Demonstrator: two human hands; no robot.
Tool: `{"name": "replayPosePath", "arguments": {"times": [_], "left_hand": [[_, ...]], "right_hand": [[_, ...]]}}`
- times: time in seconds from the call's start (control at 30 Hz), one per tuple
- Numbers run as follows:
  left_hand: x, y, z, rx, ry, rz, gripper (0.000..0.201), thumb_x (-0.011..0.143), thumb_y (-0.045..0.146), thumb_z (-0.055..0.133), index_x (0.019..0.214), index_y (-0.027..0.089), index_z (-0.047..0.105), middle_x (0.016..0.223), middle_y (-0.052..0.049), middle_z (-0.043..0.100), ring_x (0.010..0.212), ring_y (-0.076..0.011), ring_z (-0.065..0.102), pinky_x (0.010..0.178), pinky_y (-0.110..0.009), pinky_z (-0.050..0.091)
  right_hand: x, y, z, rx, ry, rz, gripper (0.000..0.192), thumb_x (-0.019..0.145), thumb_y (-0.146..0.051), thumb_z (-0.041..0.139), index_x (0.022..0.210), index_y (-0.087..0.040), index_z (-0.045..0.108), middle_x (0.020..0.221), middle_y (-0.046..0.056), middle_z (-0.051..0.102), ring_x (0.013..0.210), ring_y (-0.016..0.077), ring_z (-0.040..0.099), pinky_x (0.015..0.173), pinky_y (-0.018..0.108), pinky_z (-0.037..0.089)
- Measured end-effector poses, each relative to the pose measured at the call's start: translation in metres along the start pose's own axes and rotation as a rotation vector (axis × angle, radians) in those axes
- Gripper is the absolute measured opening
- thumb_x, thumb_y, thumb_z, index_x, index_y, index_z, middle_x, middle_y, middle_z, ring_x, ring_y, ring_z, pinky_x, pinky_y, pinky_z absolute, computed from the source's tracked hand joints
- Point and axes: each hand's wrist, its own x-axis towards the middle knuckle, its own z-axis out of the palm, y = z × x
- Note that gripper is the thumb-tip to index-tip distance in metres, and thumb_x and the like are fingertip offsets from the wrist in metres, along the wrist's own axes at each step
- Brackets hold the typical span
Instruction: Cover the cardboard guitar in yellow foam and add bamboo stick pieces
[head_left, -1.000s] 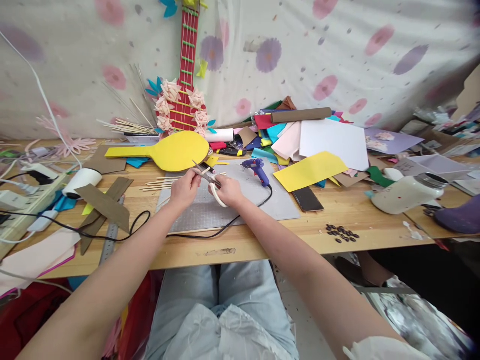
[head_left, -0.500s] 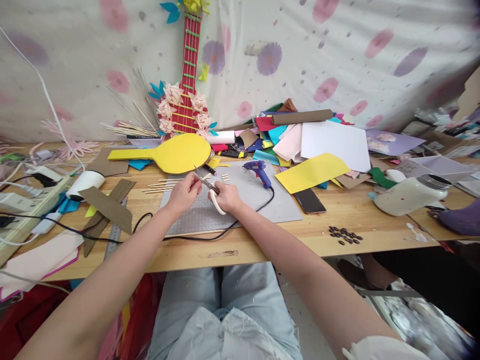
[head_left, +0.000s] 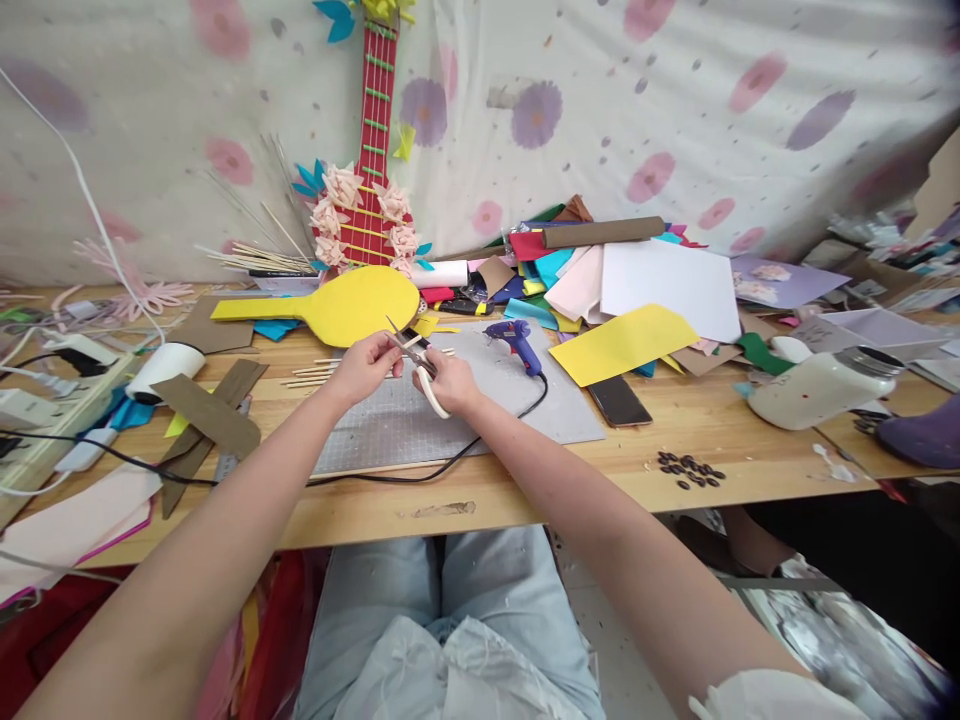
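White-handled scissors (head_left: pixel 424 372) are tilting above the grey mat (head_left: pixel 525 405), blades open. A thin stick (head_left: pixel 409 343) is lying between them.

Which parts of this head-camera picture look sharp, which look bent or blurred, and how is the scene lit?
Head view: soft, even light with faint shadows and no strong glare; both hands, left and right, and the white-handled scissors are sharp at centre; the wooden table edge bows from wide-angle distortion; the flowered cloth backdrop smears towards the corners.
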Motion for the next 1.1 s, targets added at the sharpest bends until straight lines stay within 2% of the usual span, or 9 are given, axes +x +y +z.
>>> {"name": "replayPosePath", "arguments": {"times": [0.3,0.43,0.57,0.67,0.8,0.83,0.93,0.97,1.1], "left_hand": [[-0.004,-0.009,0.003,0.016,0.009,-0.059,0.016,0.078,0.034,0.044,0.071,0.019,0.044,0.052,0.003,0.049,0.051,-0.0110,0.046,0.055,-0.025,0.038],[-0.007,-0.015,-0.004,0.212,0.085,-0.027,0.018,0.081,0.033,0.039,0.072,0.019,0.046,0.059,0.002,0.051,0.057,-0.0118,0.046,0.059,-0.025,0.037],[-0.006,-0.021,-0.020,0.375,0.205,-0.137,0.023,0.082,0.036,0.036,0.070,0.020,0.048,0.059,0.002,0.048,0.058,-0.0130,0.045,0.057,-0.025,0.035],[-0.005,-0.023,-0.024,0.522,0.133,-0.216,0.022,0.077,0.039,0.043,0.071,0.020,0.052,0.061,0.001,0.052,0.058,-0.0138,0.045,0.054,-0.025,0.032],[-0.005,-0.018,-0.015,0.533,-0.038,-0.136,0.025,0.074,0.041,0.045,0.071,0.019,0.057,0.062,0.001,0.055,0.059,-0.0143,0.047,0.054,-0.025,0.033],[-0.004,-0.016,-0.013,0.520,-0.096,-0.118,0.028,0.075,0.043,0.044,0.072,0.018,0.059,0.063,0.000,0.057,0.060,-0.0149,0.048,0.055,-0.025,0.035],[-0.002,-0.009,-0.008,0.485,-0.235,-0.086,0.035,0.076,0.046,0.043,0.078,0.019,0.065,0.073,-0.002,0.065,0.069,-0.0178,0.054,0.062,-0.026,0.040],[-0.001,-0.008,-0.007,0.479,-0.265,-0.076,0.037,0.076,0.047,0.042,0.080,0.020,0.066,0.078,-0.003,0.067,0.073,-0.0188,0.056,0.065,-0.026,0.041],[0.001,-0.004,-0.006,0.513,-0.344,-0.039,0.041,0.079,0.048,0.038,0.084,0.020,0.067,0.086,-0.004,0.069,0.079,-0.0200,0.059,0.069,-0.026,0.043]], "right_hand": [[-0.004,-0.007,-0.002,-0.029,-0.083,0.055,0.029,0.076,-0.044,0.048,0.083,-0.019,0.060,0.078,0.005,0.065,0.074,0.0187,0.059,0.062,0.026,0.035],[-0.006,0.010,-0.008,-0.008,-0.151,-0.046,0.032,0.078,-0.047,0.048,0.088,-0.019,0.058,0.085,0.004,0.065,0.075,0.0164,0.057,0.063,0.025,0.037],[-0.006,0.037,-0.024,-0.133,-0.220,-0.104,0.042,0.072,-0.050,0.058,0.096,-0.015,0.057,0.100,0.012,0.062,0.092,0.0213,0.055,0.074,0.029,0.039],[0.000,0.051,-0.043,-0.235,-0.378,-0.062,0.047,0.062,-0.043,0.069,0.096,-0.013,0.061,0.106,0.017,0.061,0.097,0.0270,0.055,0.076,0.031,0.040],[0.012,0.045,-0.071,-0.188,-0.622,-0.014,0.051,0.051,-0.038,0.078,0.095,-0.017,0.063,0.101,0.012,0.064,0.088,0.0257,0.059,0.065,0.028,0.040],[0.013,0.039,-0.075,-0.190,-0.600,-0.021,0.048,0.053,-0.039,0.077,0.093,-0.017,0.063,0.097,0.011,0.065,0.085,0.0246,0.059,0.064,0.028,0.039],[0.012,0.017,-0.077,-0.104,-0.227,-0.125,0.029,0.078,-0.039,0.058,0.098,-0.019,0.061,0.098,0.007,0.065,0.087,0.0189,0.058,0.067,0.026,0.036],[0.010,0.010,-0.074,-0.061,-0.165,-0.173,0.027,0.082,-0.038,0.052,0.101,-0.020,0.059,0.099,0.005,0.064,0.087,0.0169,0.058,0.068,0.025,0.036],[0.003,-0.003,-0.050,0.017,-0.218,-0.277,0.026,0.091,-0.036,0.039,0.092,-0.020,0.060,0.091,0.003,0.063,0.084,0.0133,0.055,0.068,0.022,0.034]]}}
